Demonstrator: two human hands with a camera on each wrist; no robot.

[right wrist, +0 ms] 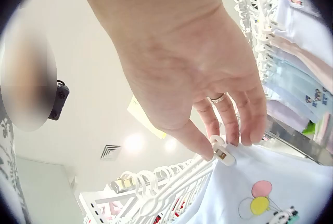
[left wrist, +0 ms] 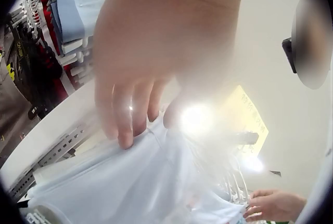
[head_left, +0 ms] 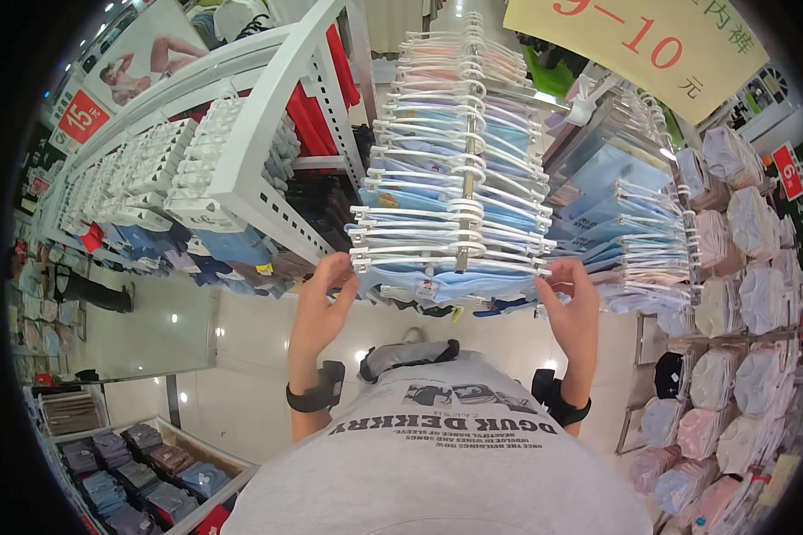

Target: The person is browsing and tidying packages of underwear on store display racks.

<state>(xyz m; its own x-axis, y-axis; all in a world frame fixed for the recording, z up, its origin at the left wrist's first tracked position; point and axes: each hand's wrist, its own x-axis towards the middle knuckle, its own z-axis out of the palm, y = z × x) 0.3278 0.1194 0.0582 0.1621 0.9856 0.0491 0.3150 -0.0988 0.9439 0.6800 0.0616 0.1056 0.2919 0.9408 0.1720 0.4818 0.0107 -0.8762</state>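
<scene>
A long row of white hangers [head_left: 468, 234] with light blue and pastel underwear hangs on a metal rail in the head view. At the near left corner of the front garment [head_left: 455, 283], the left hand [head_left: 328, 299] holds the edge; in the left wrist view its fingertips [left wrist: 126, 142] meet the pale cloth [left wrist: 125, 182]. The right hand [head_left: 569, 299] pinches the other end. From the right wrist, thumb and fingers of that hand [right wrist: 203, 78] grip around the white hanger clip [right wrist: 222, 155], beside cloth printed with balloons and a panda [right wrist: 281, 216].
White shelving [head_left: 241, 160] with packed garments stands left of the row. More hanging underwear [head_left: 642, 223] fills a rack on the right, beside wall displays [head_left: 749, 267]. A yellow price sign [head_left: 642, 45] hangs above. A bin of folded clothes [head_left: 143, 473] sits lower left.
</scene>
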